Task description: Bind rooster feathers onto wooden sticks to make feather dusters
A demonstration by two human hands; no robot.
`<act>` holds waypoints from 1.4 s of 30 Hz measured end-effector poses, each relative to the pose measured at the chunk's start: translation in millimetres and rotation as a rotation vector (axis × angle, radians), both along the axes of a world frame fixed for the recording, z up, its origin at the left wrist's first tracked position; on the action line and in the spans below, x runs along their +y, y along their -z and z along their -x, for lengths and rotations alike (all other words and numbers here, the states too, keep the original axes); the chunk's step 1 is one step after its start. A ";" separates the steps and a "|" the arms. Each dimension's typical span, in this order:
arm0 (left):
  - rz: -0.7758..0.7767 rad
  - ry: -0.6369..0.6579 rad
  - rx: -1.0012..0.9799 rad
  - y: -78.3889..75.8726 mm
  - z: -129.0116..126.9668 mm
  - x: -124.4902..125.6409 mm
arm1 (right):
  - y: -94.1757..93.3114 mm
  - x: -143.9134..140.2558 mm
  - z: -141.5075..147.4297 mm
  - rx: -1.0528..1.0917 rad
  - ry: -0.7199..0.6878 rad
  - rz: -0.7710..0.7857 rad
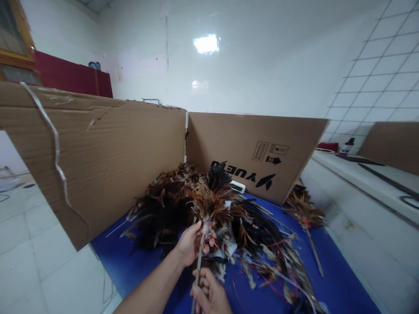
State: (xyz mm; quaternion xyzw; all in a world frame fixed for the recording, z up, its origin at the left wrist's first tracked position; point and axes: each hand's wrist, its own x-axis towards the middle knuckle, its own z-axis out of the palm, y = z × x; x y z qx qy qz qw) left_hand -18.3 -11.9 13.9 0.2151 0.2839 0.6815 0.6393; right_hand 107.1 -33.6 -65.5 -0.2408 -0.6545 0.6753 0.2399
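A feather duster [212, 199] with brown and black feathers stands upright in front of me, its feathers pointing away. My left hand [190, 245] is closed round the base of the feathers, where they meet the stick; bits of red string show by its fingers. Lower down, my right hand [210, 291] grips the thin stick [199, 261] between thumb and fingers. Behind and beside both hands lies a heap of loose dark and brown feathers [157, 220], with more black feathers [262, 231] and red string to the right.
The blue tabletop [113, 268] carries the feathers. Cardboard panels [131, 144] wall off its left and back. Another feather duster [304, 211] lies at the right, near a white ledge [369, 183] with a small bottle [347, 146]. A white-framed object [238, 187] sits by the back panel.
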 end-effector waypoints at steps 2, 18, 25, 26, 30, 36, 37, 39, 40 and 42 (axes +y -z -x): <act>0.005 0.023 -0.007 0.4 1.2 -0.7 | -0.2 -0.3 -0.5 0.015 -0.018 -0.004; -0.151 0.070 0.063 -2.4 2.2 -5.4 | -1.0 -2.4 -0.2 0.014 0.026 -0.053; -0.082 -0.008 0.163 -8.3 7.2 -6.8 | -11.7 7.0 -7.0 -0.011 0.285 -0.170; -0.074 -0.034 0.190 -8.5 7.3 -6.5 | -12.9 7.6 -7.8 -0.018 0.276 -0.170; -0.052 -0.162 0.352 -7.8 6.6 -4.2 | -15.4 6.5 -9.8 -0.052 0.237 -0.209; 0.008 -0.371 0.579 -7.6 4.0 -2.3 | -22.7 5.3 -12.8 -0.092 0.270 -0.296; 0.009 -0.399 0.599 -8.2 3.5 -2.2 | -23.9 5.8 -13.5 -0.092 0.300 -0.332; -0.001 -0.440 0.631 -9.4 2.8 -1.9 | -25.1 7.7 -15.1 -0.098 0.352 -0.408; -0.006 -0.452 0.642 -9.8 2.7 -1.7 | -25.0 9.0 -15.9 -0.107 0.373 -0.442; -0.009 -0.469 0.658 -10.0 3.0 -1.4 | -23.4 12.6 -17.5 -0.136 0.410 -0.507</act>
